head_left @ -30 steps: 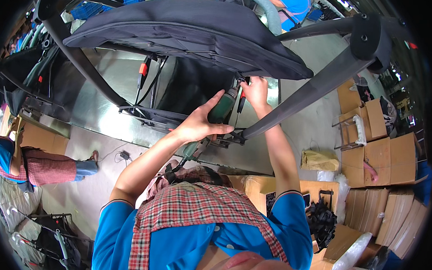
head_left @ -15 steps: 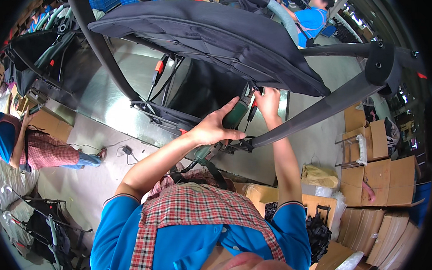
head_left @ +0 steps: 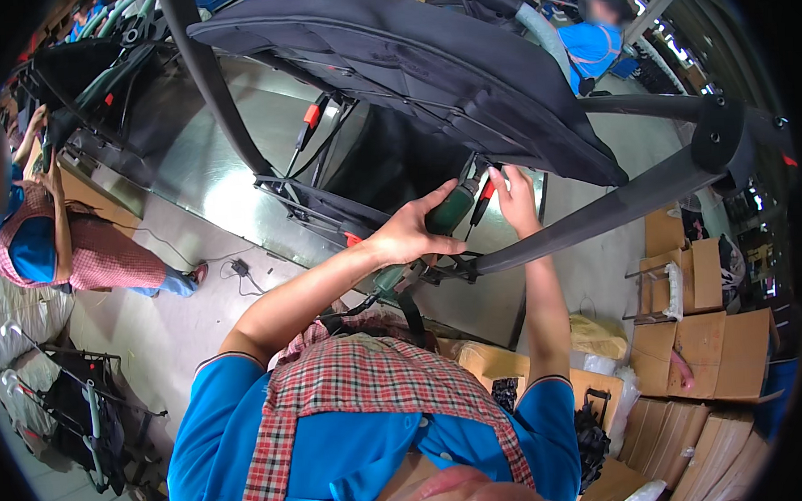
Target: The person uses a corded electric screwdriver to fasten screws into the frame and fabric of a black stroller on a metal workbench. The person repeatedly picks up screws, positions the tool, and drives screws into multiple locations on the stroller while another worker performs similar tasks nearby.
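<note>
My left hand (head_left: 409, 234) is wrapped round a green power drill (head_left: 451, 211), its tip pointing up at the underside of a dark padded stroller seat (head_left: 411, 66). Close beside the drill's tip, my right hand (head_left: 517, 201) has thumb and fingers drawn together at the seat's lower edge; whatever they pinch is too small to make out. A black strut with a red part (head_left: 486, 191) runs between the two hands. The stroller's thick dark tube (head_left: 614, 210) crosses in front of my right forearm. The drill's bit is mostly hidden.
The stroller stands over a shiny metal tabletop (head_left: 191, 161). Cardboard boxes (head_left: 705, 349) are stacked at the right. A person in a checked apron (head_left: 88, 246) works at the left, another in blue (head_left: 589, 45) at the far right. A cable (head_left: 241, 268) lies on the floor.
The whole scene has shifted slightly right and down in view. My right fingers have changed their position a little by the drill tip. The person at the left has raised their hands.
</note>
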